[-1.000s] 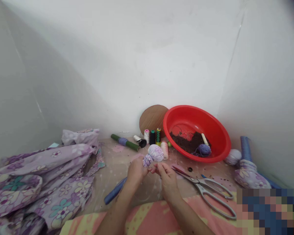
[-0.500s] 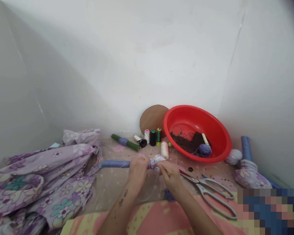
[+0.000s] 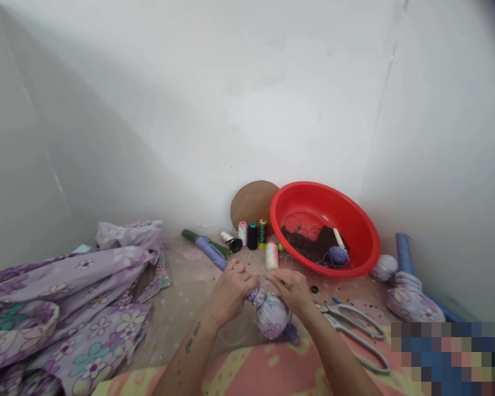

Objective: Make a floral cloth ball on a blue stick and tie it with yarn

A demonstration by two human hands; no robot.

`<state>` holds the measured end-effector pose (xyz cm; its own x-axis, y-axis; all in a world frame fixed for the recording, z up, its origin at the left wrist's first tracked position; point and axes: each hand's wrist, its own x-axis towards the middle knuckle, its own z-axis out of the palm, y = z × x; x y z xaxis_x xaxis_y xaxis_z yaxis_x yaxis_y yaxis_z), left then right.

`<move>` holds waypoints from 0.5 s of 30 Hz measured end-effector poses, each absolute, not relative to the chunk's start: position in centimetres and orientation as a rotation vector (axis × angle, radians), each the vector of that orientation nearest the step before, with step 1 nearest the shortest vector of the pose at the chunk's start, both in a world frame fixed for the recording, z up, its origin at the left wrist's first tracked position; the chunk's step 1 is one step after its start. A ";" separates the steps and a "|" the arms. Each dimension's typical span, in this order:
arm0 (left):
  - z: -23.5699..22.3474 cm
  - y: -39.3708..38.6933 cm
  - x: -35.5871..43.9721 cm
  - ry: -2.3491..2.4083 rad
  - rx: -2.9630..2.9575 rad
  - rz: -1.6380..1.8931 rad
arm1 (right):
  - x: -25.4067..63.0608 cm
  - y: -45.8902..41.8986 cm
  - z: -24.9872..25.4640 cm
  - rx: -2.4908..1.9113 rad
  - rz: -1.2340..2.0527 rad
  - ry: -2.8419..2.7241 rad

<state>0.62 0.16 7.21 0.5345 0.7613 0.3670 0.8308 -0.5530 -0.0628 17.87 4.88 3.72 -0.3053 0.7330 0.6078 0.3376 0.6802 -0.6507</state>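
Observation:
My left hand [image 3: 233, 291] is wrapped round a blue-covered stick [image 3: 210, 253] where it meets a stuffed floral cloth ball [image 3: 270, 317]. The ball, tied off at its neck, hangs toward me at the lower right end; the stick slants up and left. My right hand [image 3: 291, 289] is pinched just above and right of the ball; what its fingertips hold is too fine to make out. A thin pale thread loops faintly on the mat below my left hand. Behind my right fingers stands a pink-and-white thread spool [image 3: 271, 256].
A red basin [image 3: 369, 245] with dark crumbly material and purple yarn [image 3: 337, 257] leans at the back right. Scissors [image 3: 361, 330] lie right of my forearm. Several spools [image 3: 252, 236], a green stick [image 3: 190, 235], floral cloth [image 3: 107, 275] and another cloth-headed stick [image 3: 404, 256] lie around.
The stick has turned from level to slanting, its far end now up and left. The cloth ball has swung down into view below my right hand, which has shifted slightly right.

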 end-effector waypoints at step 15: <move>6.7 0.0 1.9 -1.528 -2.875 -1.032 | 18.8 6.6 2.3 -0.766 1.371 -1.640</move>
<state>1.87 -0.01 6.74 0.4282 0.8209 0.3779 0.6574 -0.5698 0.4931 18.80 6.56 2.26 -0.4567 0.8625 0.2179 -0.0617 0.2137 -0.9750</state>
